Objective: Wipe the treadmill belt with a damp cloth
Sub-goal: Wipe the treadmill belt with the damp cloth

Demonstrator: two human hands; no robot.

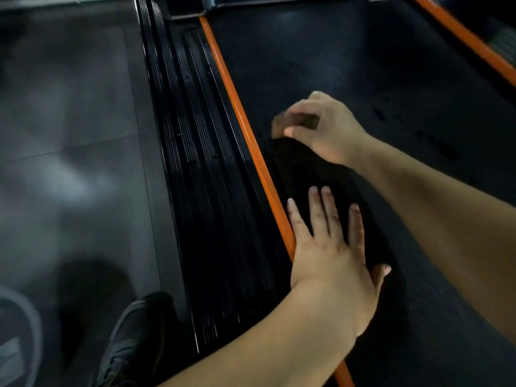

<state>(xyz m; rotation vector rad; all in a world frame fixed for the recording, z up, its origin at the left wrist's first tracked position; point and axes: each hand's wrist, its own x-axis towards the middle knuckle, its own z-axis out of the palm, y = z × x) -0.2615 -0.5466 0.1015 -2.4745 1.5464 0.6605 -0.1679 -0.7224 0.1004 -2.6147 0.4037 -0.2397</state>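
- treadmill belt (363, 65): dark, fine-textured, fills the upper right and centre of the view.
- right hand (321, 127): out on the belt, ahead of the other hand and close to the left orange strip (245, 129). Fingers and thumb are curled, pinching a brownish-dark wad of cloth (280, 125). Motion-blurred, so the finger detail is soft.
- cloth: on the belt at the right hand's fingertips, just inside the left orange strip. A darker patch runs from it back toward the left hand; cannot tell whether that is more cloth or shadow.
- left hand (329, 247): flat, palm down, fingers straight and slightly spread, thumb out to the right. It holds nothing and presses on the near end of that dark patch on the belt. Its little-finger edge lies against the orange strip.
- ribbed black side rail (195, 163): runs along the outside of the left orange strip.
- second orange strip (469, 40): along the belt's far edge, top right.
- grey tiled floor (69, 135): left of the rail.
- dark shoe (131, 339): on the floor just beside the rail, bottom left.
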